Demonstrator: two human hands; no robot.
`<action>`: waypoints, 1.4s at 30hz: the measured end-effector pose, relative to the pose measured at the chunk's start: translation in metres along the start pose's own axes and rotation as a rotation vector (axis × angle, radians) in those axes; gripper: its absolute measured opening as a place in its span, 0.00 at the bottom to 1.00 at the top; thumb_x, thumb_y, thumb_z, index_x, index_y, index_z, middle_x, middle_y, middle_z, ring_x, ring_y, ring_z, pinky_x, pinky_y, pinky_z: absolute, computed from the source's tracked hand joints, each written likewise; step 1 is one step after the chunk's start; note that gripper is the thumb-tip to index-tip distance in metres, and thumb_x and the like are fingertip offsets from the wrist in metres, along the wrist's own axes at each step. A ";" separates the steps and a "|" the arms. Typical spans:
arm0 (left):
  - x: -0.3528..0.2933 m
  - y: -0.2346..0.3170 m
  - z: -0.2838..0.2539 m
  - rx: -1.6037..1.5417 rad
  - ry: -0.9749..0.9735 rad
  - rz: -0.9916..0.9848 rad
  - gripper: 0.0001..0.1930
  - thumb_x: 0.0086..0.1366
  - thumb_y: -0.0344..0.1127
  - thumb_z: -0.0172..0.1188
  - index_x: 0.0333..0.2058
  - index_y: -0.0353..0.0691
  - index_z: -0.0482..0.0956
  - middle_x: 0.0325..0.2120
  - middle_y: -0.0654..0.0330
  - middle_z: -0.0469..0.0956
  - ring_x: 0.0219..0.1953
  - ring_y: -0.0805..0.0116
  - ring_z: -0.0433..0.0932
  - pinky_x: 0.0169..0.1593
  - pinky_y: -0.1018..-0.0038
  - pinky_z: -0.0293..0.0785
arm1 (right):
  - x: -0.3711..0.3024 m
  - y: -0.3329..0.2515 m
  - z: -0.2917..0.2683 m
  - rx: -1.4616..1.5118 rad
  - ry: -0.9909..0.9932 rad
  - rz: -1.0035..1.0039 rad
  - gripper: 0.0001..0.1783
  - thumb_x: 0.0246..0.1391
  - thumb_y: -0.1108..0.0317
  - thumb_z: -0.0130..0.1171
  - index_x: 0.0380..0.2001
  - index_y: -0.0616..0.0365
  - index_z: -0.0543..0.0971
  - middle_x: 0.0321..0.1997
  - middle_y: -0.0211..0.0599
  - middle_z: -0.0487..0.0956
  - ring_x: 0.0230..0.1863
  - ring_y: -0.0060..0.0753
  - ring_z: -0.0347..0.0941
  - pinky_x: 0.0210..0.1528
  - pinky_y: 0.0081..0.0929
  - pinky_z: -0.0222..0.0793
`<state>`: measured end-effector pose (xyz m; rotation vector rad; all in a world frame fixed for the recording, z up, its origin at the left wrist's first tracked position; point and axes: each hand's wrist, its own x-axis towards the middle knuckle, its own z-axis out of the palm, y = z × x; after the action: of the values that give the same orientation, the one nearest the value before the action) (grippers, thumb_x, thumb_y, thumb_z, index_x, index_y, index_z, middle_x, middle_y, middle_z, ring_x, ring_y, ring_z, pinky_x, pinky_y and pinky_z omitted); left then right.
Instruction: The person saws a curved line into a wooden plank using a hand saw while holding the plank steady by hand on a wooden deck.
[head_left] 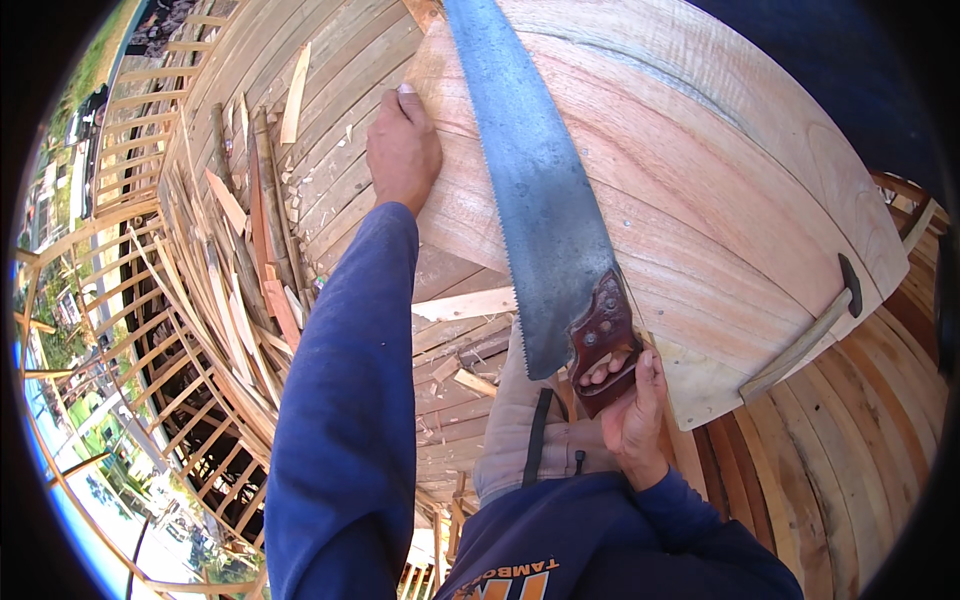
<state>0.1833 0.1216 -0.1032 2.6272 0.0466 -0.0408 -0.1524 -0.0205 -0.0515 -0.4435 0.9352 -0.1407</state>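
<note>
Head view: handsaw (pixel 535 190) runs lengthwise, tip pointing away.

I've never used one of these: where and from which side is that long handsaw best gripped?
By its dark wooden handle at the near end of the handsaw, coming from below, the person's own side. The handle has a cut-out that fingers pass through, and the right hand wraps it that way. The flat blade has a toothed edge, so leave it alone. The left hand steadies the wooden panel.
</note>
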 end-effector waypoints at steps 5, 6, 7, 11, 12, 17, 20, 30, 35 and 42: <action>0.001 0.000 -0.001 0.007 -0.006 -0.008 0.23 0.75 0.49 0.39 0.38 0.34 0.75 0.35 0.35 0.80 0.41 0.32 0.77 0.46 0.47 0.70 | 0.000 0.000 0.001 0.012 -0.027 -0.015 0.19 0.70 0.58 0.51 0.53 0.61 0.66 0.34 0.38 0.73 0.34 0.37 0.75 0.40 0.45 0.77; 0.000 0.000 -0.002 0.010 -0.003 -0.008 0.23 0.75 0.49 0.39 0.38 0.34 0.75 0.35 0.35 0.80 0.40 0.32 0.77 0.46 0.47 0.70 | -0.001 -0.001 0.002 0.007 -0.022 -0.020 0.20 0.69 0.58 0.51 0.54 0.62 0.66 0.34 0.38 0.73 0.35 0.36 0.75 0.40 0.44 0.77; 0.000 0.001 -0.002 0.011 0.000 -0.009 0.23 0.75 0.49 0.39 0.39 0.34 0.75 0.35 0.35 0.80 0.40 0.32 0.77 0.46 0.47 0.70 | -0.003 -0.002 0.003 0.002 -0.018 -0.026 0.21 0.69 0.58 0.52 0.55 0.63 0.66 0.35 0.39 0.73 0.35 0.36 0.75 0.40 0.43 0.76; 0.000 0.003 -0.001 0.005 0.004 -0.022 0.23 0.75 0.49 0.39 0.39 0.34 0.75 0.35 0.36 0.80 0.40 0.32 0.77 0.46 0.47 0.70 | -0.016 -0.019 0.016 -0.054 0.019 -0.067 0.22 0.68 0.58 0.53 0.56 0.62 0.67 0.31 0.32 0.72 0.31 0.31 0.74 0.37 0.34 0.75; -0.001 0.003 -0.001 0.005 0.002 -0.025 0.23 0.75 0.49 0.39 0.40 0.34 0.75 0.35 0.37 0.80 0.40 0.33 0.77 0.46 0.47 0.70 | -0.019 -0.025 0.015 -0.071 -0.052 -0.096 0.25 0.66 0.58 0.55 0.58 0.64 0.66 0.28 0.32 0.72 0.28 0.31 0.73 0.34 0.33 0.75; -0.002 0.002 -0.003 -0.003 0.019 -0.028 0.23 0.75 0.50 0.39 0.41 0.35 0.76 0.35 0.37 0.80 0.41 0.34 0.78 0.46 0.48 0.71 | -0.026 -0.052 0.006 -0.401 -0.342 -0.360 0.36 0.61 0.59 0.59 0.64 0.72 0.62 0.17 0.32 0.69 0.16 0.27 0.68 0.24 0.29 0.71; -0.002 0.002 -0.001 -0.018 0.018 -0.033 0.23 0.75 0.50 0.39 0.41 0.36 0.76 0.35 0.37 0.80 0.42 0.34 0.78 0.47 0.48 0.72 | -0.030 -0.059 0.013 -0.623 -0.274 -0.517 0.33 0.61 0.59 0.60 0.60 0.74 0.67 0.16 0.33 0.71 0.17 0.23 0.68 0.23 0.26 0.70; -0.001 -0.001 0.000 0.034 0.020 -0.055 0.24 0.75 0.51 0.38 0.42 0.36 0.76 0.37 0.37 0.81 0.43 0.34 0.78 0.48 0.48 0.72 | -0.033 -0.079 -0.010 -1.351 -0.310 -0.909 0.27 0.58 0.63 0.61 0.55 0.74 0.75 0.26 0.39 0.81 0.25 0.22 0.76 0.32 0.23 0.74; -0.002 0.003 -0.002 0.004 0.027 -0.053 0.25 0.75 0.50 0.38 0.41 0.33 0.77 0.38 0.34 0.79 0.44 0.33 0.77 0.49 0.48 0.70 | -0.029 -0.079 -0.014 -1.347 -0.280 -1.024 0.25 0.52 0.65 0.64 0.51 0.70 0.79 0.23 0.37 0.80 0.19 0.28 0.71 0.27 0.25 0.69; 0.001 -0.003 0.002 0.041 0.030 -0.050 0.26 0.75 0.52 0.37 0.42 0.36 0.77 0.38 0.37 0.81 0.44 0.35 0.78 0.50 0.49 0.72 | -0.036 -0.077 -0.013 -1.386 -0.261 -0.999 0.24 0.55 0.62 0.62 0.49 0.71 0.80 0.25 0.41 0.82 0.23 0.30 0.77 0.31 0.25 0.73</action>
<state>0.1844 0.1231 -0.1065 2.6679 0.1233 -0.0196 -0.1788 -0.0825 0.0015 -2.1462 0.3413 -0.3156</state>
